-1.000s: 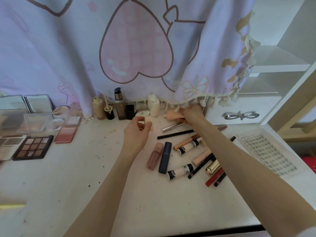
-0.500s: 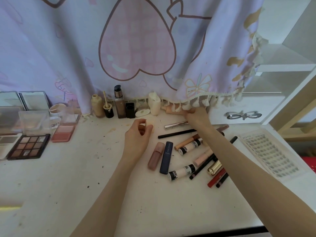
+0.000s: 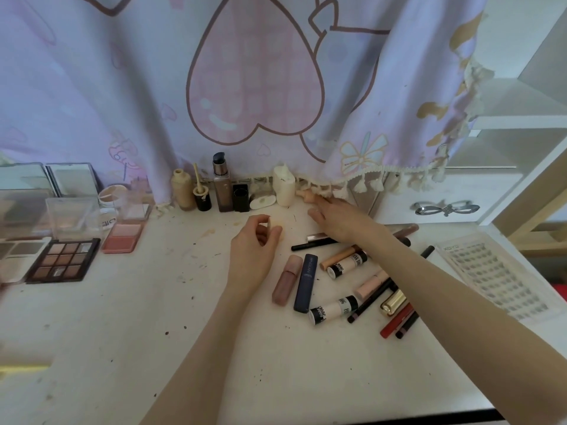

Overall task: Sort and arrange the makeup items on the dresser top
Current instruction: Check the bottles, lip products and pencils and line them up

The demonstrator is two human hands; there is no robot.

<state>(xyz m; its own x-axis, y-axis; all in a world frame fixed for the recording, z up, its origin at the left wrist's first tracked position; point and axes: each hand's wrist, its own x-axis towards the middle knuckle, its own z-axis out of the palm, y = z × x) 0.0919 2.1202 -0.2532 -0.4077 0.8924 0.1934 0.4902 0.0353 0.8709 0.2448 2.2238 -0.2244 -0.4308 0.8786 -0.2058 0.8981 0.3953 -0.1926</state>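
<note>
Head view: right hand (image 3: 336,217) reaches back with fingers out, tips touching a peach tube (image 3: 307,196) under the curtain fringe (image 3: 368,176). Left hand (image 3: 254,243) hovers, loosely curled and empty. Tube's probably light and slick; I'd pinch it mid-body.

likely bedroom, dresser (image 3: 122,332), makeup, cartoon curtain (image 3: 245,72)
</note>
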